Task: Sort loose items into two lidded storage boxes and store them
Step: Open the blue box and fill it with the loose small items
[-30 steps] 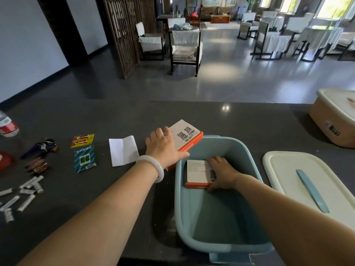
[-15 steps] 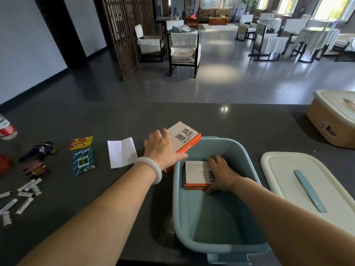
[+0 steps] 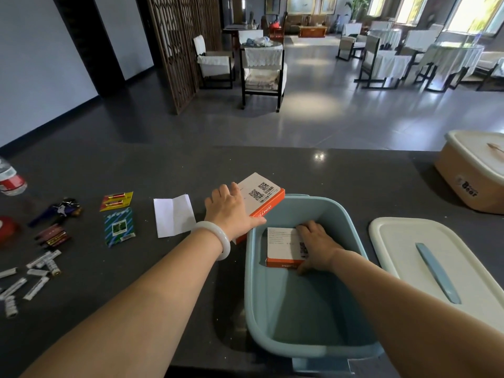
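Nothing shifted: left hand [image 3: 231, 211] grips large box [image 3: 261, 193] beside bin [image 3: 341, 214] rim, right hand [image 3: 317, 245] grips small box [image 3: 282, 242] inside.

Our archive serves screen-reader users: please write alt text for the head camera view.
A person's right-hand grip holds a small orange-and-white box inside an open blue bin, while the left-hand grip holds a larger box at the bin's far-left rim. A white lid lies to the right on the dark counter; loose packets lie to the left.
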Demonstrator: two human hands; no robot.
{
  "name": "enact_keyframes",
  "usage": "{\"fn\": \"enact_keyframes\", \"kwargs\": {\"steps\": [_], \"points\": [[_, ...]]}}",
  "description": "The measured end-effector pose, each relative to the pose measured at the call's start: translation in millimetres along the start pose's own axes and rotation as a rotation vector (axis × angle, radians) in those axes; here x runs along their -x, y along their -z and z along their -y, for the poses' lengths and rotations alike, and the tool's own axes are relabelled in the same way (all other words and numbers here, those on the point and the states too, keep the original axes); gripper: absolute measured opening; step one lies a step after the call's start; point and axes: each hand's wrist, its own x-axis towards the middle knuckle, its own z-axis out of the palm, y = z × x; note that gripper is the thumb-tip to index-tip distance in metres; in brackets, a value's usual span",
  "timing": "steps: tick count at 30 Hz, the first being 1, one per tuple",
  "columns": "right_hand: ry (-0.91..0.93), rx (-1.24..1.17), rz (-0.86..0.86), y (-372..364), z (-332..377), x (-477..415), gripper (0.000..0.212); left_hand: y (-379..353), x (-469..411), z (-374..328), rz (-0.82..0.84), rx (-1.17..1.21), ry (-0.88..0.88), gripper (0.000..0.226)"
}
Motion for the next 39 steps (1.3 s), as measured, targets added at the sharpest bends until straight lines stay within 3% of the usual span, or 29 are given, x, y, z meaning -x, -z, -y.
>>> {"fn": "enact_keyframes", "kwargs": {"steps": [11,13,16,19,21,23,26,31,39], "points": [[-0.016,0.035,0.015,9.1,7.6,5.1,0.121,2.4,1.2,-1.4,0.002,-0.013,-0.005,0.108],[-0.002,0.041,-0.062,21.5,12.4,6.8,0.105,4.0,0.7,-1.7,0.002,-0.018,-0.012,0.108],[0.022,0.071,-0.326,48.9,12.2,13.9,0.07,7.8,0.2,-1.7,0.007,-0.018,-0.035,0.109],[0.024,0.149,-0.5,69.5,-4.0,23.7,0.064,12.9,-0.1,-5.4,-0.009,-0.005,-0.054,0.111],[-0.076,0.093,-0.454,75.0,-17.2,28.3,0.074,16.3,-0.3,-11.0,-0.022,0.005,-0.072,0.113],[-0.217,-0.123,-0.339,76.9,-26.4,31.1,0.078,17.9,0.6,-18.0,-0.033,0.015,-0.106,0.113],[-0.337,-0.35,-0.245,68.5,-36.6,31.3,0.06,17.3,4.7,-29.5,-0.038,0.054,-0.16,0.113],[-0.307,-0.456,-0.313,58.8,-40.7,31.1,0.022,14.7,13.6,-42.9,-0.034,0.029,-0.306,0.114],[-0.293,-0.518,-0.398,53.2,-40.2,35.2,0.007,-6.3,32.7,-52.7,0.018,-0.089,-0.476,0.119]]}}
